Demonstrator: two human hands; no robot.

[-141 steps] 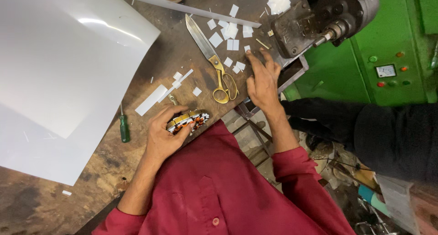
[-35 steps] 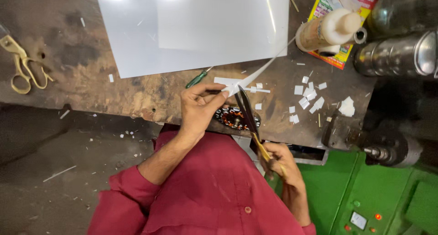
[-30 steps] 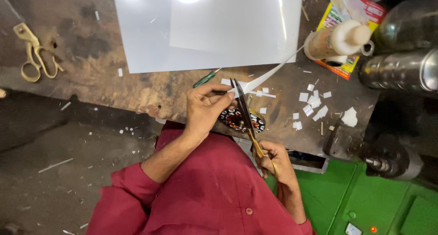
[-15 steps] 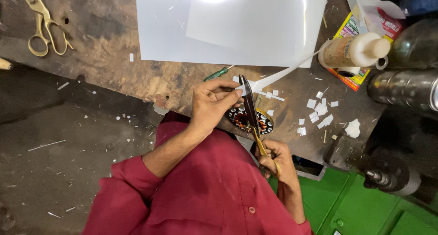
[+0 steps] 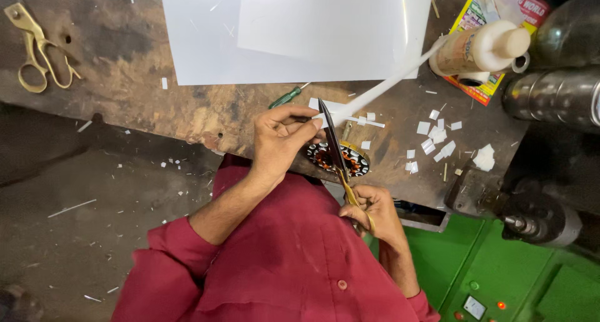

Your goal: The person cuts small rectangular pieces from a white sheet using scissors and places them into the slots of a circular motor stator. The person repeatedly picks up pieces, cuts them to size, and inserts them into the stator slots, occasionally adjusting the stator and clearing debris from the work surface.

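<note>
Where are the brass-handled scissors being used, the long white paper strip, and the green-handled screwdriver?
Brass-handled scissors (image 5: 332, 141), head view, dark blade.
Long white paper strip (image 5: 381, 88), head view, mid-length.
Green-handled screwdriver (image 5: 284, 98), head view, green handle.

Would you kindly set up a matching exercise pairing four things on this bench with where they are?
Things:
1. spare scissors
2. screwdriver
3. glue bottle
4. white strip

Places:
A. pinched in the left hand, between the blades of the scissors that the right hand works
B. far left of the bench
C. lying at the large sheet's near edge
D. on its side, upper right

Pairs: 1-B, 2-C, 3-D, 4-A
</note>
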